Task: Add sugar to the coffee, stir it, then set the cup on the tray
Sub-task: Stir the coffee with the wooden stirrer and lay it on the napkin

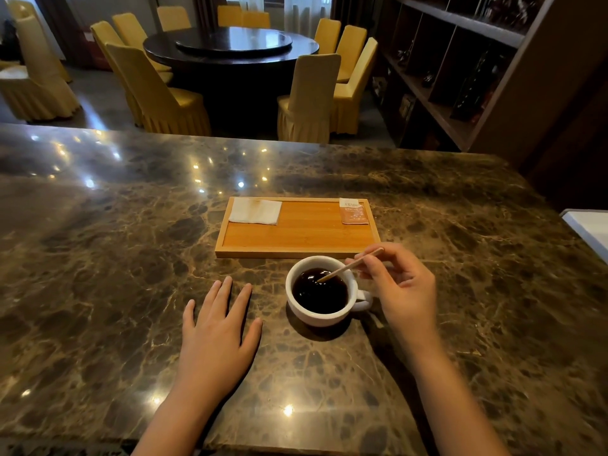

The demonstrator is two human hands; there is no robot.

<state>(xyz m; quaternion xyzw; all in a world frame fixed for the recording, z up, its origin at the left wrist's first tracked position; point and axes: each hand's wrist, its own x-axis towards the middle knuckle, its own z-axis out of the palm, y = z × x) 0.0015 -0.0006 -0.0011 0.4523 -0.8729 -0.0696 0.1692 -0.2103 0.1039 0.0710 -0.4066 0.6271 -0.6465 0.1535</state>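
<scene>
A white cup [296, 307] full of dark coffee stands on the marble counter, its handle pointing right. My right hand [401, 287] pinches a thin wooden stir stick [352, 264] whose lower end dips into the coffee. My left hand [217, 330] lies flat on the counter left of the cup, fingers spread, holding nothing. Just behind the cup lies a wooden tray [296, 240]. An orange sugar packet [353, 211] rests in the tray's far right corner and a folded white napkin [255, 210] in its far left corner.
The brown marble counter [115, 258] stretches wide to the left and right. A white object [589, 228] pokes in at the right edge. Beyond the counter are a round dining table [230, 47] with yellow-covered chairs and dark shelving [460, 60] on the right.
</scene>
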